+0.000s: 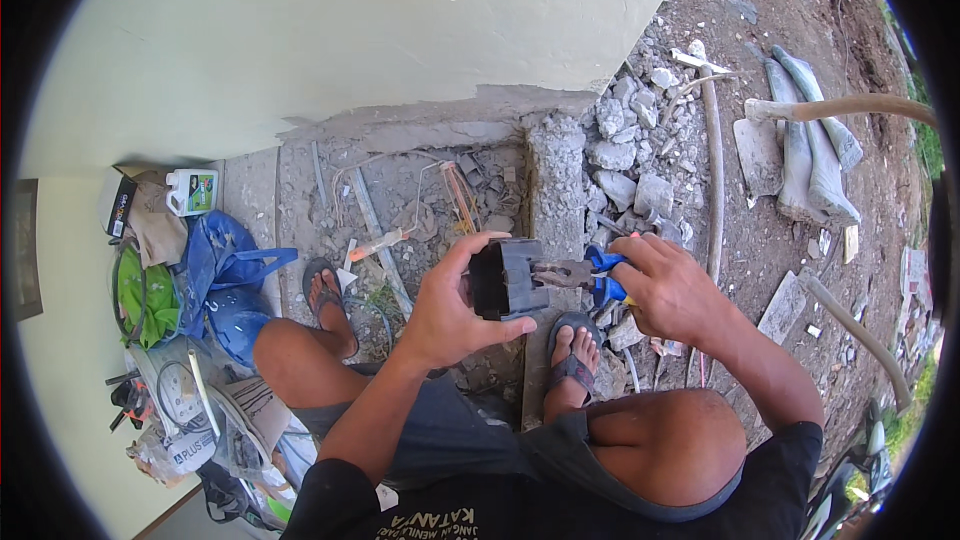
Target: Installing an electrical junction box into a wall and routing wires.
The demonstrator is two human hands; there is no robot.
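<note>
My left hand (450, 305) grips a black square plastic box (500, 278) from the side, with my thumb along its lower edge and fingers over its top. My right hand (665, 285) is closed on pliers (565, 273) with blue handles and dark metal jaws. The jaws are at the right wall of the box; whether they are clamped on it I cannot tell. Both are held in front of me, between my bent knees, above a broken concrete ledge (552, 150).
A pale wall (350, 30) rises ahead. At left are blue bags (215, 250), green cloth (145, 300) and a white jug (190, 190). At right lie concrete rubble (630, 160), a wooden-handled tool (850, 110), grey boots (810, 150) and poles (855, 330). Thin strips (380, 250) lie on the dusty floor.
</note>
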